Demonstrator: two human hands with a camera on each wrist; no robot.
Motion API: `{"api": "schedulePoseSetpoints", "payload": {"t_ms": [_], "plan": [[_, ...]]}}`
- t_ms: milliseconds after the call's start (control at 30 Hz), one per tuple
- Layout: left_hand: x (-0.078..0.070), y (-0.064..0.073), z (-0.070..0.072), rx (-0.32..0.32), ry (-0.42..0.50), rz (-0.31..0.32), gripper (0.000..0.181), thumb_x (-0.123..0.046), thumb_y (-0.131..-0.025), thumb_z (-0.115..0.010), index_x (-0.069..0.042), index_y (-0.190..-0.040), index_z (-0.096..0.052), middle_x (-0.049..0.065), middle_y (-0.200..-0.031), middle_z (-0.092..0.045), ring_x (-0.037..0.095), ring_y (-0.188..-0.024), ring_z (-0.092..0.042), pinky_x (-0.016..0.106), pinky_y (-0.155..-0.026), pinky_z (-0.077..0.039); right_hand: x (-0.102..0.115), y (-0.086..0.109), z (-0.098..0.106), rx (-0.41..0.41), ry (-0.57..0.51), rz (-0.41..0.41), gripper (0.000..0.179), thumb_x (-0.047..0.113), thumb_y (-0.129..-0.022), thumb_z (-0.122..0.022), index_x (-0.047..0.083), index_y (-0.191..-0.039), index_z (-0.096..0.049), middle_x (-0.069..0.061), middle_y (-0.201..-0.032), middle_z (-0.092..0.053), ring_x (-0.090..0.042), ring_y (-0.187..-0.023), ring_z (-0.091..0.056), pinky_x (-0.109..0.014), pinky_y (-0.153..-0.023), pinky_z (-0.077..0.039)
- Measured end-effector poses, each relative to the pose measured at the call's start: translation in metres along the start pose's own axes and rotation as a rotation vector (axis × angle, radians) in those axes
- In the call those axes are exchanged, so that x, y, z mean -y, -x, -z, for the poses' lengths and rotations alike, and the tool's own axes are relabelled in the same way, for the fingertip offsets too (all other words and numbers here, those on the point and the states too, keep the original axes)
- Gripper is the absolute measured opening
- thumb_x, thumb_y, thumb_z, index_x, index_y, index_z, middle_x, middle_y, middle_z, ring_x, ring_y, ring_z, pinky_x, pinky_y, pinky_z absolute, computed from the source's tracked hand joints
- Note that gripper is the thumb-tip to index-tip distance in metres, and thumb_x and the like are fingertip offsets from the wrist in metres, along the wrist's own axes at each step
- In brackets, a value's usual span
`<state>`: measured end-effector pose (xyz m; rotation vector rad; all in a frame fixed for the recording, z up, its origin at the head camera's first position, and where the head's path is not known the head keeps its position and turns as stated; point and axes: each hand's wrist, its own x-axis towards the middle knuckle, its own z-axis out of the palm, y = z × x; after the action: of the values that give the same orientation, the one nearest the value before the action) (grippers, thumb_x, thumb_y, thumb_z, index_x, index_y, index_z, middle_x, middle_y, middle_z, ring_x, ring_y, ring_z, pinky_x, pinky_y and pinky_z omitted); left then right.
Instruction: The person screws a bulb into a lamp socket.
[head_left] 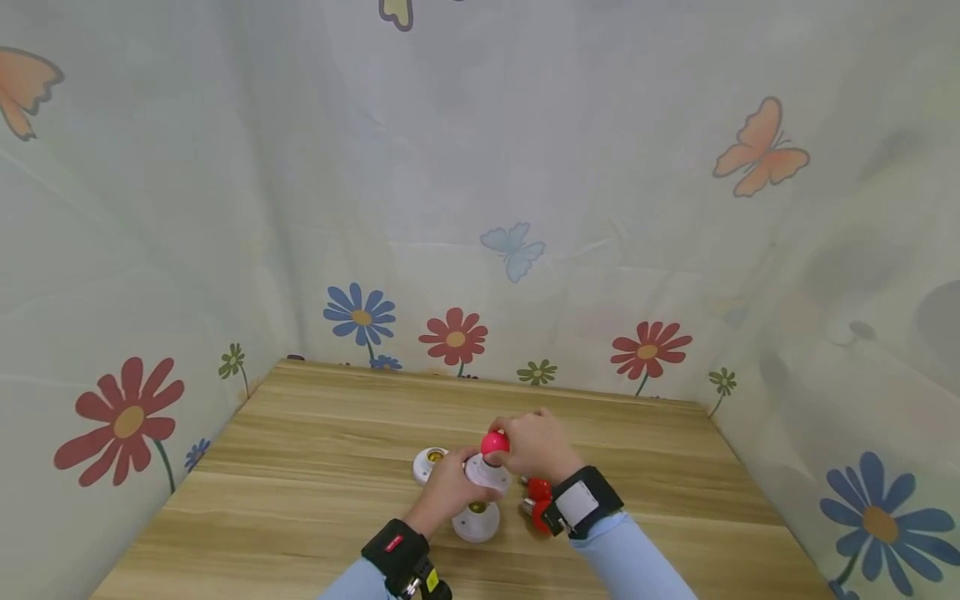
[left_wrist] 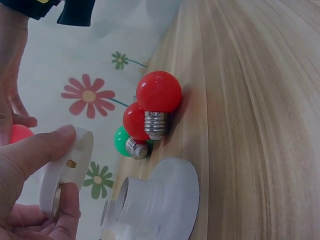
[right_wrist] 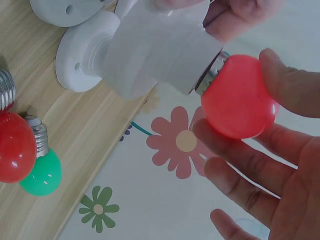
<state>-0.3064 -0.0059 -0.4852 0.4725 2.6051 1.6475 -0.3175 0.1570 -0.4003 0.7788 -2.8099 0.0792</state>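
Observation:
My left hand (head_left: 444, 493) grips a white lamp socket (head_left: 486, 476) by its round base, holding it above the table. In the left wrist view the thumb lies on the rim, and metal contacts show on the underside. My right hand (head_left: 546, 447) pinches a red light bulb (right_wrist: 240, 97) between thumb and fingers. The bulb's metal screw base sits in the mouth of the socket, with some thread visible in the right wrist view. How deep it goes is hidden.
White sockets stand on the wooden table (head_left: 315, 467): one (head_left: 477, 524) near my left hand, another (head_left: 424, 465) behind it. Red bulbs (left_wrist: 159, 91) and a green bulb (right_wrist: 44, 175) lie to the right, partly below my right wrist. A flowered curtain (head_left: 480, 167) surrounds the table.

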Motion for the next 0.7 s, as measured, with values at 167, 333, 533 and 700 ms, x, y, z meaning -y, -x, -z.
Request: {"api": "schedulePoseSetpoints", "payload": {"t_ms": [167,333,533,700], "plan": [[0.003,-0.002,-0.001,-0.003,-0.002,-0.005,0.062,-0.026,-0.068,-0.088,-0.007,-0.121,-0.062,0.01,-0.114,-0.065,0.025,-0.1,-0.062,0.047,-0.085,-0.054,0.007,0.001,-0.003,-0.021,0.033,-0.055,0.042,0.045,-0.081,-0.074,0.012,-0.107,-0.069,0.002,-0.077,-0.07,-0.015,-0.069,-0.059,-0.047,-0.086,-0.047],[0.004,-0.003,0.0,-0.005,-0.002,-0.005,0.061,-0.024,-0.068,-0.088,-0.006,-0.12,-0.062,0.011,-0.114,-0.064,0.026,-0.101,-0.062,0.047,-0.085,-0.054,0.011,0.001,-0.006,-0.043,0.064,-0.086,0.042,0.046,-0.081,-0.073,0.013,-0.107,-0.069,0.0,-0.081,-0.072,-0.015,-0.071,-0.061,-0.044,-0.082,-0.048],[0.002,-0.001,0.001,-0.001,0.011,0.009,0.06,-0.023,-0.069,-0.087,-0.005,-0.12,-0.062,0.011,-0.113,-0.065,0.027,-0.1,-0.063,0.048,-0.084,-0.054,0.009,0.002,-0.007,-0.057,0.03,-0.067,0.042,0.045,-0.082,-0.073,0.013,-0.108,-0.068,0.0,-0.085,-0.072,-0.015,-0.071,-0.062,-0.043,-0.081,-0.049],[0.003,-0.001,0.004,-0.009,0.011,0.023,0.065,-0.025,-0.069,-0.087,-0.001,-0.123,-0.059,0.013,-0.114,-0.065,0.027,-0.1,-0.063,0.048,-0.084,-0.055,0.001,0.004,-0.008,0.015,-0.15,-0.084,0.056,0.046,-0.085,-0.07,0.013,-0.128,-0.06,-0.005,-0.108,-0.07,-0.018,-0.086,-0.065,-0.042,-0.085,-0.054]]}}
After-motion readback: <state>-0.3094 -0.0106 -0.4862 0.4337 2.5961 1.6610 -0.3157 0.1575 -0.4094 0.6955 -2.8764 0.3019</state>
